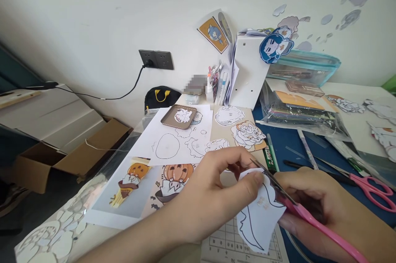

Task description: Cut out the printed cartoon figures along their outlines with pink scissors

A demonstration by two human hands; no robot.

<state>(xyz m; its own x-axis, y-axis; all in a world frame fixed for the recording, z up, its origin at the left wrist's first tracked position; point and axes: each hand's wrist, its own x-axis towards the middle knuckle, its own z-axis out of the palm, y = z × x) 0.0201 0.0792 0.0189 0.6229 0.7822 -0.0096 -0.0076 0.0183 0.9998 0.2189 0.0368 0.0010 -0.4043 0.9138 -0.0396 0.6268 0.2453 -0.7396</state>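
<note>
A: Left hand [213, 190] is closed in a pinch on the paper cutout [260, 217], thumb on top at its upper edge. Right hand [328, 213] is wrapped around the pink scissors [297, 209], blades laid against the cutout's upper right edge.

B: Cutout location?

A: Held just above the counter [297, 143], directly in front of the gridded sheet [229, 246], between both hands. A second pair of pink scissors [371, 186] is seen to the right of the cutout, lying apart from it.

B: Handling?

A: Judged very light, thin and floppy; the lower tail is seen hanging unsupported. Easily creased or torn. It is best pinched close to the cut line, on the white margin, so the sheet is kept taut.

B: Anything else near?

A: Pumpkin prints [173, 178] are noted left of the cutout, a brown tray [178, 117] beyond them.
</note>
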